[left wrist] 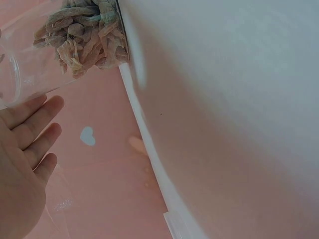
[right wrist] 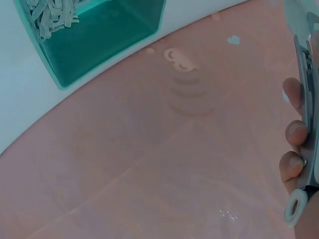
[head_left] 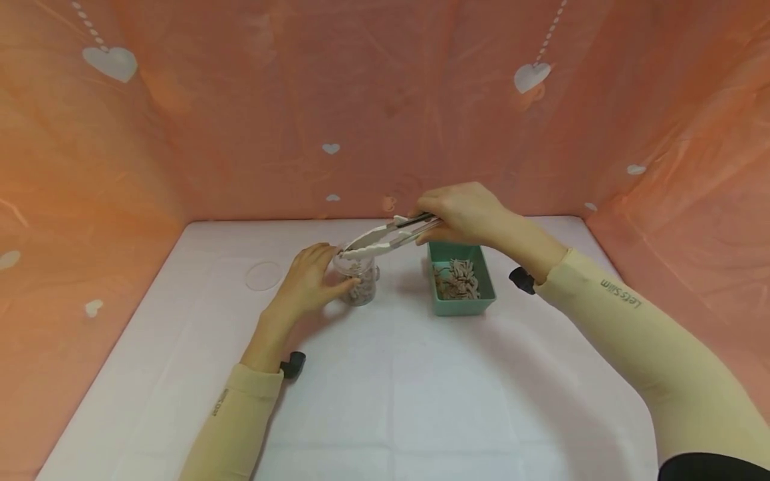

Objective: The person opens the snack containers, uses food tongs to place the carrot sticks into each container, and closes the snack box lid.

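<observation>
A clear jar (head_left: 363,284) stands upright on the white table, part filled with wrinkled greyish-brown strips (left wrist: 89,35). My left hand (head_left: 307,277) holds it from the left, thumb across its near side and fingers toward the far side of the rim. In the left wrist view the other fingers (left wrist: 42,132) extend beside the glass. My right hand (head_left: 463,210) grips metal tongs (head_left: 391,237) with white tips, slanting down left to the jar's mouth. A dark bit shows at the tips; I cannot tell whether they hold it. The tongs' ring end (right wrist: 296,206) shows below the curled fingers.
To the right of the jar sits a green rectangular tray (head_left: 463,307) with more of the strips (head_left: 460,277) inside. A thin clear round lid (head_left: 263,276) lies left of my left hand. Pink sheeting (head_left: 385,133) with white hearts rises behind the table and along both sides.
</observation>
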`<state>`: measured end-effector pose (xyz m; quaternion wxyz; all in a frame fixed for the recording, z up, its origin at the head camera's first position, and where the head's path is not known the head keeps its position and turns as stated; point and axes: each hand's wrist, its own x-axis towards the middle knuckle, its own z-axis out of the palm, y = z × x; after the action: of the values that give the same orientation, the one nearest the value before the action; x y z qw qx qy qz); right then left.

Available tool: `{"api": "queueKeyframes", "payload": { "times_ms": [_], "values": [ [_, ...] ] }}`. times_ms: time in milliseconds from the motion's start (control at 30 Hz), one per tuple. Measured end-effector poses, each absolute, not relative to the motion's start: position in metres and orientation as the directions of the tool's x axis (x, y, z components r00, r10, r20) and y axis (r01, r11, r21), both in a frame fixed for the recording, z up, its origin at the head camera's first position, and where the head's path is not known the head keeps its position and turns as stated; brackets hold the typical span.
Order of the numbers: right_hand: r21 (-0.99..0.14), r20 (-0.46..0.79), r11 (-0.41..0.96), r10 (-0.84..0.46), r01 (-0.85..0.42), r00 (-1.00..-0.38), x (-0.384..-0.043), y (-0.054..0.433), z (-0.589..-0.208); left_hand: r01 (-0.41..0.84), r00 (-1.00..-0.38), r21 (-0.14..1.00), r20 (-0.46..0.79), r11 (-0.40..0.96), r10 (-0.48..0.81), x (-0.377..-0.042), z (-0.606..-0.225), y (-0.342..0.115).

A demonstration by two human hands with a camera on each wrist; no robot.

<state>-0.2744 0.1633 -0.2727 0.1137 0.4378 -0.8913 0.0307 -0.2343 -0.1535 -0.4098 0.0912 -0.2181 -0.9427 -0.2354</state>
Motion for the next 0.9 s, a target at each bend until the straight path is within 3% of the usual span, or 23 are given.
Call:
{"api": "queueKeyframes", "payload": {
  "times_ms": [500,900],
  "values": [
    [0.042,0.273,0.616,-0.764,-0.787,-0.584,-0.268,0.17,-0.277,0.44,-0.897,0.412,0.255,0.798,0.363,-0.234,-0.409,-0.153],
    [-0.006,0.346,0.74,-0.63,-0.673,-0.696,-0.246,0.217,-0.28,0.432,-0.901,0.412,0.244,0.802,0.359,-0.234,-0.41,-0.152]
  ]
}}
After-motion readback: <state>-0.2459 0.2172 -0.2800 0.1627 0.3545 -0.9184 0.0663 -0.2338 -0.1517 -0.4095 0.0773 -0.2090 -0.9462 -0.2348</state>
